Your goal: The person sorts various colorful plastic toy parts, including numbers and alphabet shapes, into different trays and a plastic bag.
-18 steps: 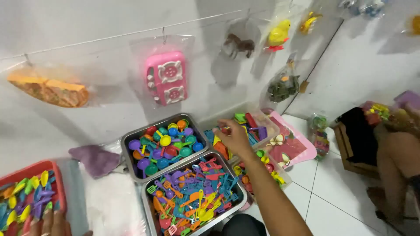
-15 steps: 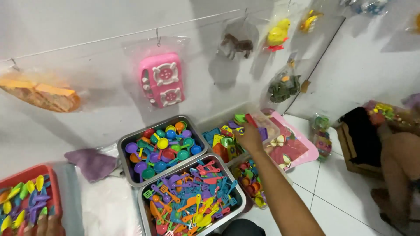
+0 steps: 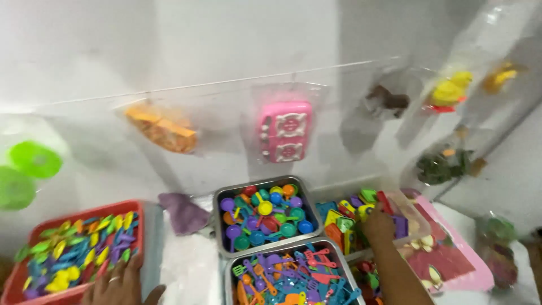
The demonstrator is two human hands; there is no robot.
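Against the wall: I see a white wall [image 3: 113, 51] with a thin line [image 3: 226, 83] strung across it, and clear bags hanging from it: an orange toy [image 3: 164, 129], a pink toy stove [image 3: 285, 131], a brown animal figure [image 3: 388, 100], a yellow duck [image 3: 450, 89] and a dark green bundle [image 3: 446, 165].

Trays, by size: a red tray [image 3: 34, 234] at my left holds yellow, green and blue leaf-like pieces; a pink tray [image 3: 471, 262] sits at far right; a steel pan of toy pots and pans [image 3: 223, 195] stands at centre; a second steel pan of toy spatulas and forks [image 3: 227, 271] touches its near side; a clear bin of mixed toy pieces [image 3: 415, 212] lies just beside them on the right.

Sorting so far, as I judge it: the pans and the red tray each hold one kind of piece and look well filled, while the clear bin is a jumble, so much is sorted and that bin is what is left.

Right hand [image 3: 377, 225]: reaching into the clear bin, fingers curled down among the pieces; I cannot tell whether they pinch anything, since the fingertips are hidden.

Left hand [image 3: 119, 282]: resting on the near edge of the red tray, fingers spread flat, a ring [image 3: 113, 278] on one, holding nothing.

Small items: a purple cloth [image 3: 182, 212] lies between the red tray and the steel pan; green discs [image 3: 25, 172] blur at far left.
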